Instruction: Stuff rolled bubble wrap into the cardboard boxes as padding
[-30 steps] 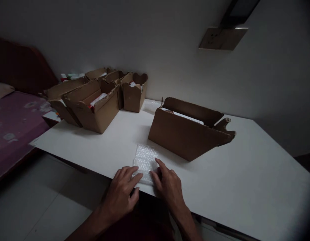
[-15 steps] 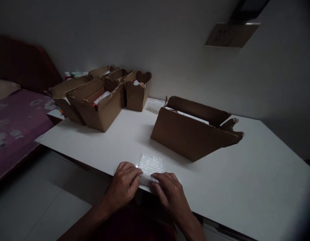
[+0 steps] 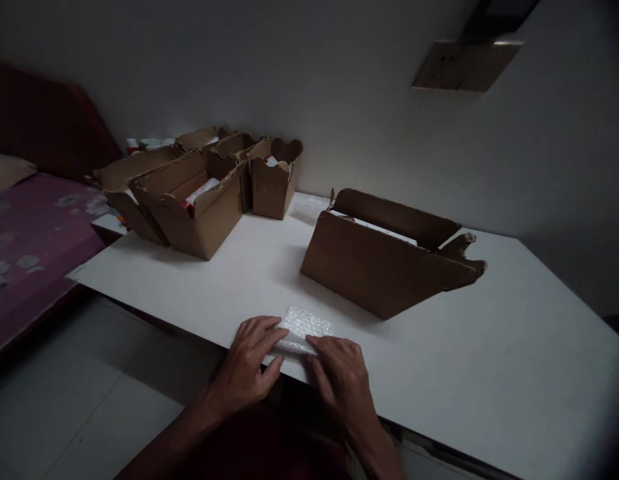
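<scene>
A small sheet of clear bubble wrap (image 3: 309, 323) lies at the front edge of the white table, its near part folded over into a flat strip. My left hand (image 3: 254, 357) holds its left end, fingertips on top and the thumb lower, near the table edge. On the right end, my right hand (image 3: 342, 370) grips the fold with bent fingers, the thumb tucked beneath. Whether anything lies inside the fold cannot be seen.
Beyond the wrap stands an open cardboard box (image 3: 369, 267) with torn flaps and something white inside. Several more open boxes (image 3: 222, 217) stand at the back left, some holding red and bubble-wrapped items. A bed (image 3: 44, 233) is left of the table (image 3: 469, 360).
The near part of the bubble wrap has been folded away from me, so less of the sheet lies flat. Both hands have shifted slightly forward with it, and the left thumb has spread from the fingers.
</scene>
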A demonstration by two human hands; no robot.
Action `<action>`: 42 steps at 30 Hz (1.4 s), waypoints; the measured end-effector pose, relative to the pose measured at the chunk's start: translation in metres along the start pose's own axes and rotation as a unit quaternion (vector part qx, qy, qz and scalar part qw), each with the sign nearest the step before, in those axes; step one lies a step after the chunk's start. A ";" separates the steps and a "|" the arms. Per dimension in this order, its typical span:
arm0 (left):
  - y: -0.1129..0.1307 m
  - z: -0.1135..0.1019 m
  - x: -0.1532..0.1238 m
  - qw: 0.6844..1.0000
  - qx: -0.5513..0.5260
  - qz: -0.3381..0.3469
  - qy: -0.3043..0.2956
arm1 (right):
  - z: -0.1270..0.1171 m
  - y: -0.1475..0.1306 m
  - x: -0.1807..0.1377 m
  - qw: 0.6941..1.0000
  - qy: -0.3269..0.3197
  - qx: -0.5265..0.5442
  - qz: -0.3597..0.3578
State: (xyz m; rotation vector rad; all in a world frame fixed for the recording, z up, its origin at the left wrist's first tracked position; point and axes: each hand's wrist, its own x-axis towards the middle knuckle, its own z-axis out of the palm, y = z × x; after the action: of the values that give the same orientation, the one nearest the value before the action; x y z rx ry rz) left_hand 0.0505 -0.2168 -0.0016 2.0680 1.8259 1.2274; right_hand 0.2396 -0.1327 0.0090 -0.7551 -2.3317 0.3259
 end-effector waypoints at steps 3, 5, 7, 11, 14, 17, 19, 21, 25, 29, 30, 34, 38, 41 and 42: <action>0.000 0.000 -0.005 0.999 -0.046 -0.017 0.010 | -0.005 -0.003 -0.003 0.997 -0.031 0.057 0.044; 0.000 0.002 -0.007 0.995 -0.070 -0.051 0.038 | -0.008 -0.004 -0.005 0.994 -0.038 0.076 0.066; 0.004 0.005 -0.009 0.984 -0.104 -0.124 0.073 | -0.010 -0.002 -0.007 0.992 -0.025 0.084 0.086; 0.019 0.006 -0.017 0.892 -0.321 -0.306 0.085 | -0.012 0.002 -0.008 0.983 0.008 0.120 0.138; 0.035 0.006 -0.019 0.786 -0.498 -0.363 0.042 | -0.013 -0.002 -0.008 0.973 -0.003 0.166 0.158; 0.045 0.007 -0.014 0.738 -0.553 -0.383 0.053 | -0.013 -0.007 -0.010 0.973 -0.035 0.183 0.139; 0.049 0.007 -0.009 0.736 -0.546 -0.395 0.067 | -0.015 -0.006 -0.012 0.977 -0.031 0.171 0.123; 0.050 0.007 -0.005 0.753 -0.523 -0.392 0.073 | -0.018 -0.004 -0.013 0.980 -0.004 0.160 0.117; 0.052 0.005 -0.002 0.810 -0.463 -0.355 0.056 | -0.027 0.001 -0.011 0.968 -0.014 0.216 0.127; 0.049 0.011 0.002 0.847 -0.421 -0.321 0.048 | -0.028 -0.001 -0.007 0.940 -0.081 0.281 0.173; 0.047 0.014 0.003 0.849 -0.422 -0.313 0.048 | -0.027 -0.002 -0.006 0.937 -0.088 0.283 0.187; 0.036 0.016 0.014 0.853 -0.437 -0.285 -0.006 | -0.028 0.002 -0.006 0.935 -0.089 0.275 0.206; 0.017 0.003 0.048 0.878 -0.416 -0.234 0.024 | -0.059 0.012 0.001 0.955 -0.027 0.217 0.200; -0.004 0.001 0.096 0.902 -0.366 -0.200 0.116 | -0.108 0.019 0.023 0.974 0.031 0.136 0.180; -0.012 0.005 0.113 0.910 -0.346 -0.185 0.133 | -0.127 0.020 0.033 0.979 0.043 0.108 0.168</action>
State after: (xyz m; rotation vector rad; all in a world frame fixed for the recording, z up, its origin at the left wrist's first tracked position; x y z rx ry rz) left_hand 0.0380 -0.1128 0.0429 1.1634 1.4514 1.7589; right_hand 0.3115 -0.0926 0.1136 -1.0304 -2.0415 0.6689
